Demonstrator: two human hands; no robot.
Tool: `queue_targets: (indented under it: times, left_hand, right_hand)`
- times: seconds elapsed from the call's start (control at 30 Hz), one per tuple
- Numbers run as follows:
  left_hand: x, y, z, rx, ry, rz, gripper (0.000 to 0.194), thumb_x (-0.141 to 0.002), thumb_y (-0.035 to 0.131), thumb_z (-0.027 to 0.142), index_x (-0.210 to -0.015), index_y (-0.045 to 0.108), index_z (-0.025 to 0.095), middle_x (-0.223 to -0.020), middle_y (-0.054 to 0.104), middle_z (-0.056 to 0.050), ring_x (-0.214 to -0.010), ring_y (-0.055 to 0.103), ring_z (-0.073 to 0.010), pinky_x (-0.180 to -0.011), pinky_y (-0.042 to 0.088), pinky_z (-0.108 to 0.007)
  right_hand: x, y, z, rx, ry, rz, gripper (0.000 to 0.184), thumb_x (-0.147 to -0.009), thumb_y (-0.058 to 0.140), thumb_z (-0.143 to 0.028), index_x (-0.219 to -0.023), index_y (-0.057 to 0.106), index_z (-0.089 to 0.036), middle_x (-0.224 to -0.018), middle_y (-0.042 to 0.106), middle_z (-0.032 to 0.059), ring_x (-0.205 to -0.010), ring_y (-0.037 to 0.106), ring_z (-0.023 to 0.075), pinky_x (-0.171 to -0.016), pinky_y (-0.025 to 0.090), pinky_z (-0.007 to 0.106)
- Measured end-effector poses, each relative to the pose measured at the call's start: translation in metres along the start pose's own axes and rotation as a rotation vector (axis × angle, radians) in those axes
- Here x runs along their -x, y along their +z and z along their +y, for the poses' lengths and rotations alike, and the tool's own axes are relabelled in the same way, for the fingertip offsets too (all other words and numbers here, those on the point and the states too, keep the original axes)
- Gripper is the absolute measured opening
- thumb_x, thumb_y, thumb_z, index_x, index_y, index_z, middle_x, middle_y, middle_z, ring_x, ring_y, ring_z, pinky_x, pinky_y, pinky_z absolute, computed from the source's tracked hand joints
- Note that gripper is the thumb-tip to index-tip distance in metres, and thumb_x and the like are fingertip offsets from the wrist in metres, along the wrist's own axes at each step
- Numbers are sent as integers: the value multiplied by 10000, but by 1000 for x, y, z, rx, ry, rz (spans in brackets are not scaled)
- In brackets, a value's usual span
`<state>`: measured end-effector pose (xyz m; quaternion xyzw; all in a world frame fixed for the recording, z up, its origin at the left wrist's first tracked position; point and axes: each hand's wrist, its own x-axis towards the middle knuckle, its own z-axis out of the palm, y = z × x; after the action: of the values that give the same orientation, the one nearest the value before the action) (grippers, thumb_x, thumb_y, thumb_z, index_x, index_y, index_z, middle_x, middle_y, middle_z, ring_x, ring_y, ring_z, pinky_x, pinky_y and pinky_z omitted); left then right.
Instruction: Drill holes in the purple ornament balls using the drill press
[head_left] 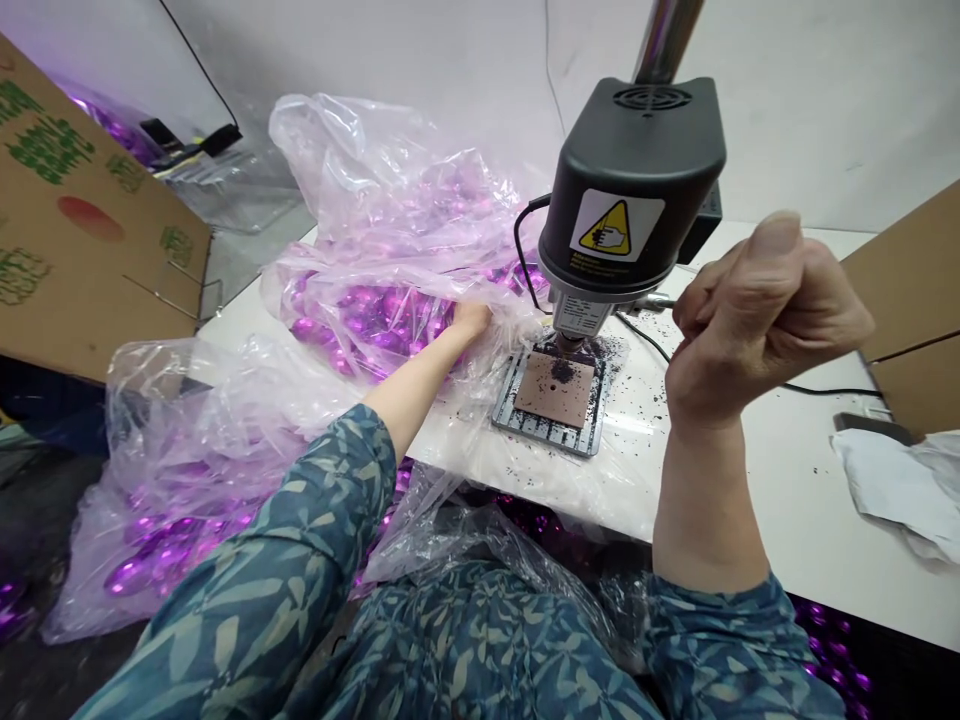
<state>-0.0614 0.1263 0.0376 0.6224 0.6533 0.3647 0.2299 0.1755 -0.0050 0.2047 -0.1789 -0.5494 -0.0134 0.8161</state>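
Drill press (637,170) stands toward the back edge of the desk (795,480), black motor head on a chrome column, warning label (600,240) facing the operator. Right hand (757,320) clenched in a fist on the end of the metal lever (656,302), thumb on top, held up above the desk. Left hand (471,320) reaches into the clear bag (360,140), left of the machine; fingers hidden by plastic and purple balls (382,315), can't tell if it's grasping one

Those shiny balls sit heaped in the bag on the left part of the desk, bag mouth spread almost to the slotted base (544,438). Base is nearer the front edge, brown plate (555,408) flat on top with a dark hole in it. Black shavings (574,371) piled under the chuck, more scattered over the desk on the right side of the base

Second bag (195,400), also with purple balls, hangs past the desk's near left corner. Cardboard carton (97,240) beyond the left edge, crumpled white wrap (896,490) by the right edge
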Motion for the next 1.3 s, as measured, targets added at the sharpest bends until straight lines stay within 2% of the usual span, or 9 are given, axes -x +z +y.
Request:
queue_targets:
  times: [0.13,0.23,0.4,0.53,0.67,0.77,0.9,0.97,1.3]
  left_hand:
    - [15,-4,7,-22,-36,-2,175,-815,710,80,-962,733,172,-1047,803,-131,-1217,696,-349,-1205,490,-508]
    - [45,-15,11,95,-54,-48,153,-821,791,162,-961,728,166,-944,778,-88,-1041,726,-305,-1063,581,-455]
    - [104,-28,16,664,-177,-150,514,-820,946,413,-1198,699,167,-1023,801,-81,-887,759,-194,-842,638,-341]
    - [131,-11,18,847,-154,-278,731,-717,1019,590,-1232,695,184,-1108,833,-111,-950,799,-227,-822,646,-348]
    - [136,17,20,858,-42,-267,796,-666,1030,651,-1222,693,191,-1124,847,-108,-1054,807,-253,-964,636,-393]
    - [135,30,23,811,-6,-241,762,-700,1011,626,-1229,680,188,-1137,840,-106,-1050,802,-248,-961,631,-391]
    - [135,33,29,714,32,-234,671,-730,995,505,-1231,693,176,-1083,826,-82,-926,778,-211,-868,620,-347]
    - [135,33,31,656,57,-245,645,-731,984,440,-1247,711,165,-1088,822,-80,-893,760,-198,-838,609,-330]
    - [137,46,23,593,186,-270,672,-781,942,454,-1354,699,202,-1235,806,-111,-1060,778,-256,-933,636,-394]
  right_hand:
    - [2,-3,-5,24,22,-15,660,-1039,673,-518,-557,358,-195,-452,381,-59,-397,341,33,-444,184,284]
    - [3,-4,-6,73,25,-17,697,-1040,645,-579,-557,309,-206,-447,341,-61,-400,321,36,-448,168,297]
    - [5,-7,-3,99,24,-30,701,-1054,625,-566,-562,278,-207,-453,328,-62,-415,314,41,-457,176,299]
    - [6,-9,-1,97,39,-69,665,-1078,589,-543,-577,316,-202,-480,355,-65,-433,337,41,-477,211,279]
    - [7,-9,-2,64,31,-45,645,-1067,618,-536,-600,322,-203,-496,343,-70,-436,324,34,-482,199,281]
    - [7,-8,-5,80,45,-68,647,-1066,609,-563,-604,319,-214,-498,348,-72,-435,313,39,-474,207,298]
    - [6,-8,-8,169,80,-79,699,-1046,547,-684,-602,252,-234,-466,339,-65,-415,289,58,-455,238,327]
    - [6,-8,-9,156,76,-79,692,-1047,559,-665,-605,257,-227,-469,337,-64,-413,296,60,-454,237,326]
    - [8,-9,-9,243,50,-97,647,-1087,465,-651,-634,250,-243,-488,336,-57,-424,295,74,-464,275,322]
